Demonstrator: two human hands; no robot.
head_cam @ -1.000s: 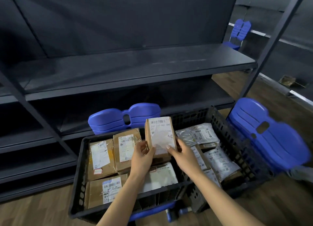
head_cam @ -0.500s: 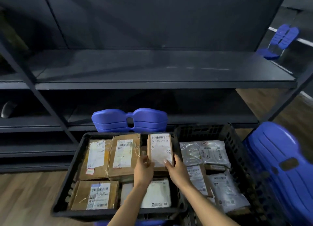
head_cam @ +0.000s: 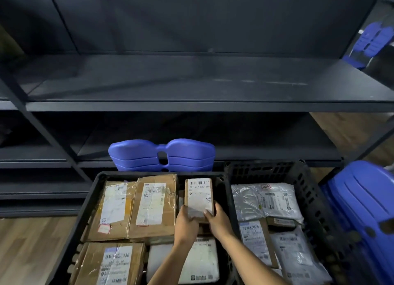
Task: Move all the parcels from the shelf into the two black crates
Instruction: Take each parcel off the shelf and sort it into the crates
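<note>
The dark grey metal shelving unit (head_cam: 191, 82), up ahead of both hands, has no parcels on any board I can see. My guess is this is the last drop, or close to it.

Under the hands is the solid-walled black plastic crate (head_cam: 91, 199), packed with taped brown cardboard boxes (head_cam: 153, 205) off to the left of the left hand. Just right of the right hand is the black lattice-walled plastic crate (head_cam: 302, 178), full of silver-grey plastic mailer bags (head_cam: 264, 199). A blue moulded plastic chair back (head_cam: 162, 154) sticks up beyond the fingertips, behind the crate.

The step in hand is setting down the small brown cardboard parcel with the white label (head_cam: 198, 195). It's in the far right corner of the solid crate, lying on other parcels. The left hand (head_cam: 187, 223) has its fingers curled round the near left corner. The right hand (head_cam: 219, 220) pinches the near right edge, fingertips on the label.

Next it should just need letting go and lifting out.

It's tight though. The crate wall is right beside the right hand, the big box is close on the left, and the far wall is just past the parcel. The only real open room is straight up and back toward the body.
</note>
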